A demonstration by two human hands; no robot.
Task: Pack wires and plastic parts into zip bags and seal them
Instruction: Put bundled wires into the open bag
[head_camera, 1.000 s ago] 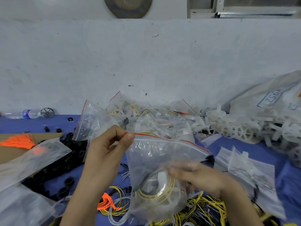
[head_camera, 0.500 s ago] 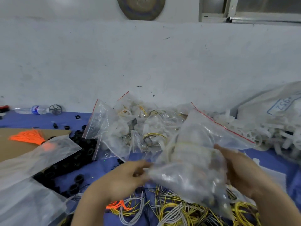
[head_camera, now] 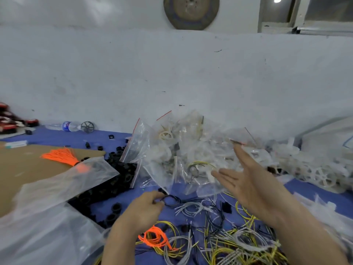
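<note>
A heap of filled clear zip bags with red seal strips lies against the white wall, holding white plastic parts and coiled wires. My right hand hangs over the heap's near right edge with fingers straight and spread, holding nothing. My left hand is lower, its fingers curled and pinching a black wire loop on the blue cloth. Loose yellow, grey and black wires cover the cloth in front of me. An orange wire bundle lies beside my left forearm.
Black plastic rings are piled at the left, partly under empty clear bags. A cardboard sheet carries an orange tassel. White plastic wheels and a big sack fill the right. A water bottle lies by the wall.
The filled bag that both hands held has left them and now lies on the heap. My right hand opened above the heap. My left hand dropped to the cloth and took a black wire.
</note>
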